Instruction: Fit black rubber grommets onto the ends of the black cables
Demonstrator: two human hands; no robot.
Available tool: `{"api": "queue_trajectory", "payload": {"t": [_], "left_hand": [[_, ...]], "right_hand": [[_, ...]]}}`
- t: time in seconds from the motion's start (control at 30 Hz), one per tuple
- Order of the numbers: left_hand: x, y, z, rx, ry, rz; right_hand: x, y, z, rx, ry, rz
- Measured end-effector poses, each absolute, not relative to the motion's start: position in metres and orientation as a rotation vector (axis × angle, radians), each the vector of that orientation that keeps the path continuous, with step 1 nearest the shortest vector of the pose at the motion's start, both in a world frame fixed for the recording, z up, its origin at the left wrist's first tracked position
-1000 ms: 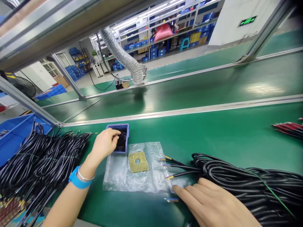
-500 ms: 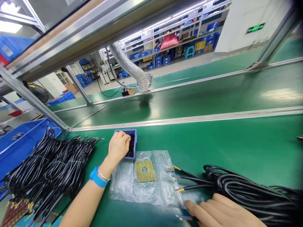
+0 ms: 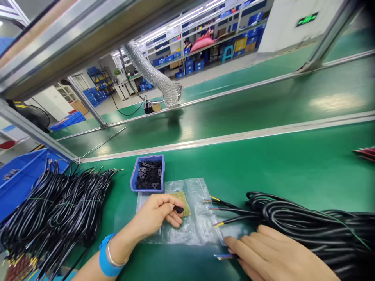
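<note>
My left hand point(image 3: 159, 214) is closed in a pinch on a small black part point(image 3: 178, 209), held over a clear plastic bag point(image 3: 199, 222) and a yellow-green pad point(image 3: 184, 203). Behind it stands a small blue tray point(image 3: 133, 180) filled with several black parts point(image 3: 149, 179). My right hand point(image 3: 269, 255) lies near the front edge with fingers stretched out, its fingertips on a cable end with coloured wires point(image 3: 222, 256). A bundle of black cables point(image 3: 307, 226) runs off to the right beside that hand.
Another heap of black cables point(image 3: 55, 207) lies at the left, beside a large blue bin point(image 3: 17, 175). A silver flexible duct point(image 3: 155, 78) hangs over the green conveyor belt point(image 3: 263, 105). Red wires point(image 3: 366, 153) show at the right edge. Shelves with blue bins stand far behind.
My left hand has left the blue tray and come back toward me over the plastic bag, now pinching a black part. The right hand stays on the cable end.
</note>
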State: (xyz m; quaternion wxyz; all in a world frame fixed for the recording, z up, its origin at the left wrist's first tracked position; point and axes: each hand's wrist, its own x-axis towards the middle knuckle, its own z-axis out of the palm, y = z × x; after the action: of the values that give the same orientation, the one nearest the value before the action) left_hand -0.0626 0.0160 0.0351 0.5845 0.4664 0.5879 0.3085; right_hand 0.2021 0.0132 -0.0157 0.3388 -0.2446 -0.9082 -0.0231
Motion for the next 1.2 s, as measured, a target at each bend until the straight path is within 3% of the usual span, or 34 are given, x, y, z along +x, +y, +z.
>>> {"api": "queue_trajectory", "payload": {"t": [0.13, 0.23, 0.37, 0.53, 0.6, 0.67, 0.77, 0.87, 1.2], "left_hand": [[-0.06, 0.016, 0.024, 1.286, 1.452, 0.699], [-0.059, 0.018, 0.017, 1.949, 1.593, 0.654], [-0.05, 0.02, 0.017, 2.898, 1.56, 0.397], [-0.038, 0.023, 0.029, 3.204, 1.302, -0.031], [-0.037, 0.025, 0.03, 3.122, 1.31, 0.001], [-0.035, 0.025, 0.03, 2.827, 1.394, 0.273], [-0.029, 0.018, 0.03, 1.986, 1.395, 0.716], [-0.018, 0.008, 0.033, 1.36, 1.273, 0.858], [-0.011, 0.001, 0.036, 1.137, 1.176, 0.904]], "right_hand": [[0.203, 0.01, -0.002, -0.695, -2.45, -0.014], [0.202, 0.01, -0.002, -0.709, -2.429, -0.01], [0.201, 0.008, 0.002, -0.714, -2.403, 0.023], [0.2, 0.005, 0.019, -0.782, -2.367, 0.134], [0.199, 0.005, 0.019, -0.782, -2.392, 0.088], [0.2, 0.006, 0.014, -0.784, -2.4, 0.046], [0.202, 0.007, 0.008, -0.832, -2.306, 0.079], [0.203, 0.008, 0.011, -0.853, -2.225, 0.135], [0.204, 0.008, 0.017, -0.819, -2.173, 0.128]]}}
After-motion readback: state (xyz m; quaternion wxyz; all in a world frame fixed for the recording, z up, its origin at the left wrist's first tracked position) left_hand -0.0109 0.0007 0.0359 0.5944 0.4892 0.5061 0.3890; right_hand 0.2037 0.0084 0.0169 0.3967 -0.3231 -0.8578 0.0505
